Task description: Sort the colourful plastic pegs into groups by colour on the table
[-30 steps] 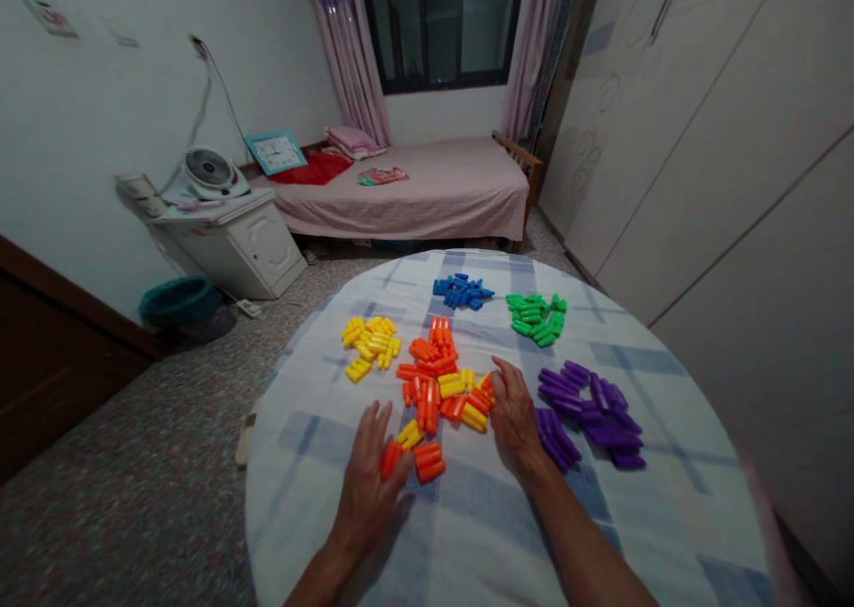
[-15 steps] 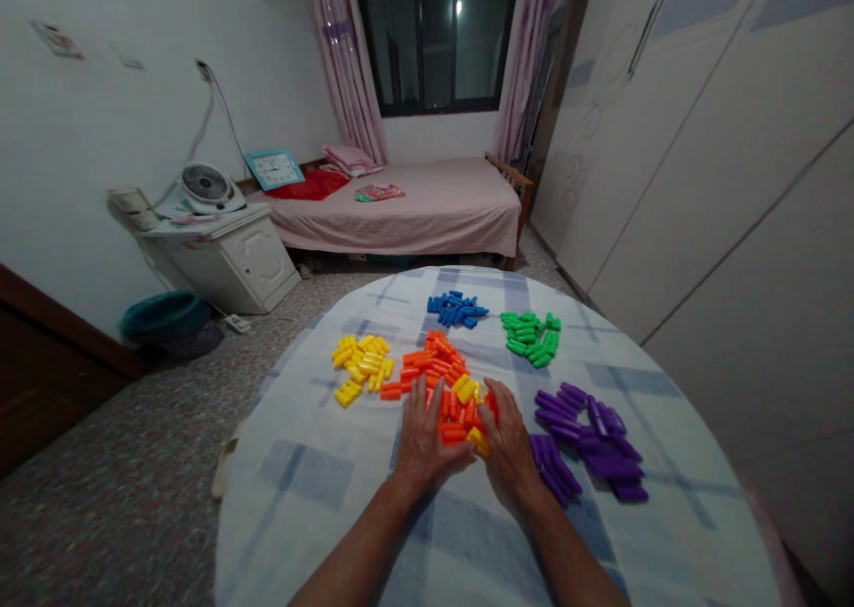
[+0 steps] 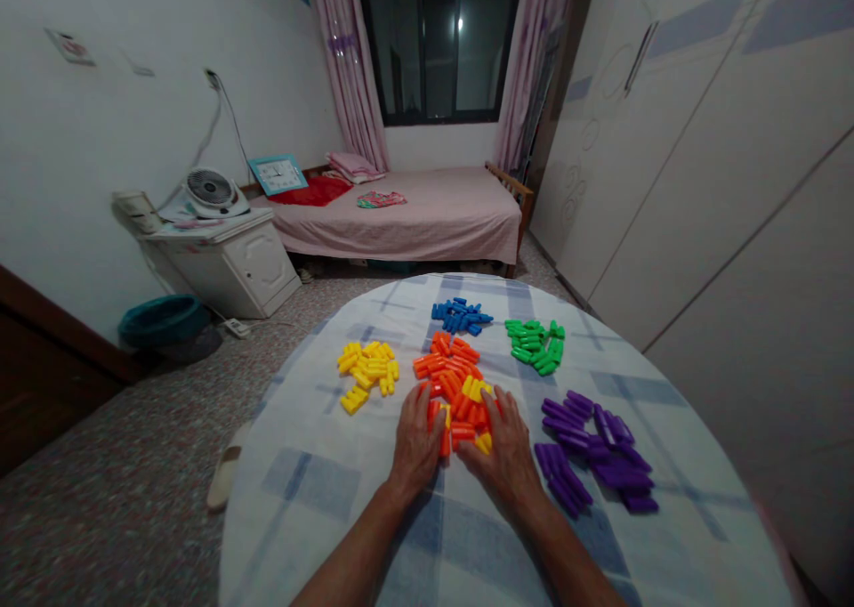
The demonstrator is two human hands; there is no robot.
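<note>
A mixed heap of orange and yellow plastic pegs [image 3: 452, 378] lies in the middle of a round table with a blue-checked cloth [image 3: 467, 536]. My left hand [image 3: 414, 445] lies flat against the heap's near left side, fingers spread and touching pegs. On the near right side my right hand [image 3: 507, 447] cups the heap, fingers apart, a yellow peg [image 3: 481, 443] beside its thumb. Neither hand grips a peg. Sorted piles lie around: yellow [image 3: 366, 371], blue [image 3: 460, 314], green [image 3: 535, 343], purple [image 3: 593, 451].
A bed [image 3: 414, 211] stands beyond the table under a dark window. A white cabinet [image 3: 227, 260] with a fan is at the left, a teal basin [image 3: 160, 320] and a slipper [image 3: 225, 478] on the floor. Wardrobe doors [image 3: 700, 144] line the right.
My left hand slid from the near left in to the heap, pushing stray orange and yellow pegs together. Both hands now press the heap from either side, and it is more compact.
</note>
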